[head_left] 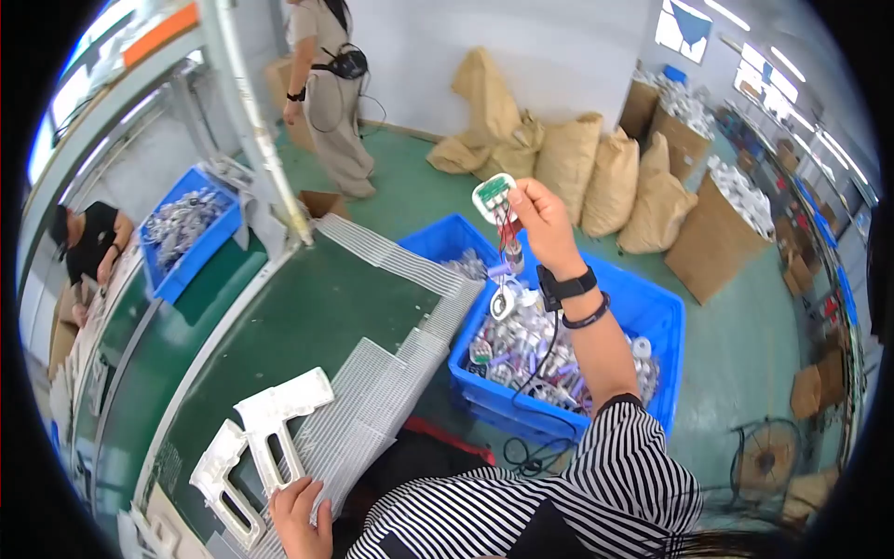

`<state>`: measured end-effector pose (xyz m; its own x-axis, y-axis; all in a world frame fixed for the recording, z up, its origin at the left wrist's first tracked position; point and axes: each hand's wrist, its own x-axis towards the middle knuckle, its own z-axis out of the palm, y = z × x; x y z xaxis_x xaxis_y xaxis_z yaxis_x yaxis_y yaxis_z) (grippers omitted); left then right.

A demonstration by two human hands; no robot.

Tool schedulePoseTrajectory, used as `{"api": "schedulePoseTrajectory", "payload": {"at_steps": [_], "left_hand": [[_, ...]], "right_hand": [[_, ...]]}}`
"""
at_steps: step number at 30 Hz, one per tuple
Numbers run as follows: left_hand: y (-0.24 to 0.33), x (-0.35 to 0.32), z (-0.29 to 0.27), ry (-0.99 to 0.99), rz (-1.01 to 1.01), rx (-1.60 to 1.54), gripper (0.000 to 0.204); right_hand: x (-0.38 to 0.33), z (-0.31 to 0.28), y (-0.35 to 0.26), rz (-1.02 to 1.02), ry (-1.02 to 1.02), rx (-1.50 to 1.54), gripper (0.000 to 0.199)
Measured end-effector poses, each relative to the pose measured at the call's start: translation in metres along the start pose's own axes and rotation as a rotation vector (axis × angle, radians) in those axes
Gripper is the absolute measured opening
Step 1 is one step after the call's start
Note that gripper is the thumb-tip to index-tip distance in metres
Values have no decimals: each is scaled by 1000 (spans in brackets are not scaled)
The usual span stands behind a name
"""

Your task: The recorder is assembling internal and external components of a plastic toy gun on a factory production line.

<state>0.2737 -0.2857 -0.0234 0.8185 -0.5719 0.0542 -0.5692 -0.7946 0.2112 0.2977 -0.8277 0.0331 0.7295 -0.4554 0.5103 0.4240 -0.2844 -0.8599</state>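
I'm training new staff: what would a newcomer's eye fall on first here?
Probably the white-rimmed green circuit board, raised in the right-hand grip over a blue bin of parts. Next, two white gun-shaped shells at lower left on the green work surface. Tan sacks line the back wall.

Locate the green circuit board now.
In the head view, above and just right of centre, the right hand holds the board, wires hanging below.
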Motion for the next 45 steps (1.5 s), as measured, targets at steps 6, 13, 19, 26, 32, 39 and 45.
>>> {"api": "schedulePoseTrajectory", "payload": {"at_steps": [6,13,19,26,32,39,45], "left_hand": [[20,11,-50,236,123,-482,33],[22,66,-84,490,42,-1258,48],[-28,73,-83,434,-32,-1189,29],[-27,64,-103,488,-140,-1014,27],[-38,64,-110,525,-233,-1113,29],[-57,51,-119,510,-325,-1038,27],[-54,58,-148,484,-334,-904,26]], "right_hand": [[5,126,-74,-75,-518,146,20],[-39,275,-82,-160,-850,335,18],[-76,336,-79,182,-987,533,19],[-97,339,-48,-38,-1244,422,29],[-98,344,-32,133,-1286,395,31],[-83,346,-64,-230,-1031,-51,38],[-96,352,-42,276,-1217,460,36]]}}
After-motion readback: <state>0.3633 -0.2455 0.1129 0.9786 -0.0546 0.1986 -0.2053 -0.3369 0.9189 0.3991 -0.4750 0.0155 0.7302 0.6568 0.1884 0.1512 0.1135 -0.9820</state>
